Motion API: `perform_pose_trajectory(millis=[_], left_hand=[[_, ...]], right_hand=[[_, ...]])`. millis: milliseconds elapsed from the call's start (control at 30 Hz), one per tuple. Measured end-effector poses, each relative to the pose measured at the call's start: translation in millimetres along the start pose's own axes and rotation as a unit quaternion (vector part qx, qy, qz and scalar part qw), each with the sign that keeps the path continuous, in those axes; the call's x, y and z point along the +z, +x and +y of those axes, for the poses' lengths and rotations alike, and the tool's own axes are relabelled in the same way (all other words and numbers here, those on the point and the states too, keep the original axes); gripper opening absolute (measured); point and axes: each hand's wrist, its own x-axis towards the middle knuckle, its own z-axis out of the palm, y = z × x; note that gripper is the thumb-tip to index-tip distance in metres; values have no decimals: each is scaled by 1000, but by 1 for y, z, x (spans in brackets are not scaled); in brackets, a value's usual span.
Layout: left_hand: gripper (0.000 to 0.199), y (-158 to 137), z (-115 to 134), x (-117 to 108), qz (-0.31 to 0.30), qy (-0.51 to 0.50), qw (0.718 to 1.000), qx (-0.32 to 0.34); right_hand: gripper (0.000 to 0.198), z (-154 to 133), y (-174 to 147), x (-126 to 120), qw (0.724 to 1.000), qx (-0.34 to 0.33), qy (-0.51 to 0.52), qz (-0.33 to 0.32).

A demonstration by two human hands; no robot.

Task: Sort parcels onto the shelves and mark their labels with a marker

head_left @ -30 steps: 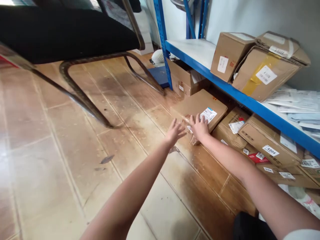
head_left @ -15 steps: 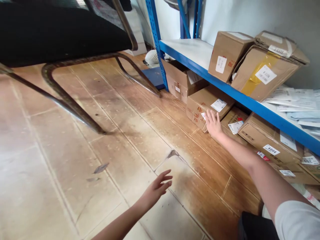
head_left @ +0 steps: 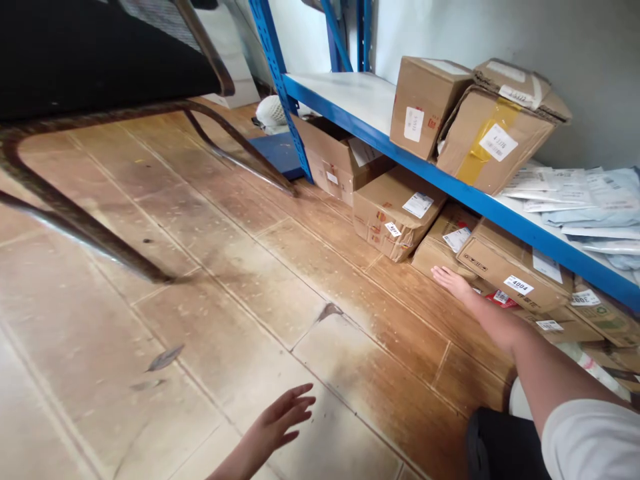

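The brown carton (head_left: pixel 387 207) sits on the floor (head_left: pixel 235 280), between two and three o'clock from the middle of the view, partly under the blue-edged shelf (head_left: pixel 345 90). It is a cardboard box, slightly scuffed, with orange-red print on its front — one small white label stuck slantwise there, a larger one on the top. Just beside it, toward four o'clock, is a second carton (head_left: pixel 440 243), also brown, with a white label on it. The right hand (head_left: pixel 453 281), between three and four o'clock, reaches in front of that second carton, fingers stretched and grasping nothing — whether a fingertip touches the cardboard is hard to tell. The left hand (head_left: pixel 280 423), between six and seven o'clock, hangs over the floor, fingers loosely parted, nothing in it.
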Motion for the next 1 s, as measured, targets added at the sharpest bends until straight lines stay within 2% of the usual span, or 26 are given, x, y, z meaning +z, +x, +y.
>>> perform_pose_trajectory(millis=[133, 233, 333, 467, 533, 600, 700, 800, 900, 967, 1000], left_hand=[[70, -9, -15, -9, 29, -8, 1000, -2], [67, -15, -14, -6, 33, 2, 999, -5], [66, -13, -5, 4, 18, 3, 1000, 1], [65, -2, 7, 14, -4, 6, 1000, 12], [67, 5, 10, 17, -11, 11, 1000, 15], [72, 12, 12, 18, -15, 20, 1000, 8], [82, 22, 12, 20, -26, 32, 999, -17], [86, 27, 10, 22, -38, 27, 998, -29], [87, 21, 7, 23, -26, 21, 999, -29], [85, 12, 5, 21, -7, 15, 1000, -14], [83, 6, 4, 19, 1, 11, 1000, -5]], right_hand=[[68, 3, 11, -9, 999, 19, -45, -16], [55, -15, 6, -5, 997, 7, -67, -40], [44, -45, -22, 8, 993, -39, -69, -88], [23, -77, -82, 27, 981, -87, -58, -162], [23, -86, -102, 31, 979, -96, -53, -172], [32, -93, -103, 28, 982, -102, -56, -150], [56, -100, -62, 5, 987, -113, -80, -87], [58, -110, 12, -38, 992, -90, -89, -12], [59, -126, 82, -83, 997, -3, -64, 53], [63, -139, 108, -106, 995, 69, -27, 74], [65, -146, 113, -113, 993, 84, -12, 85]])
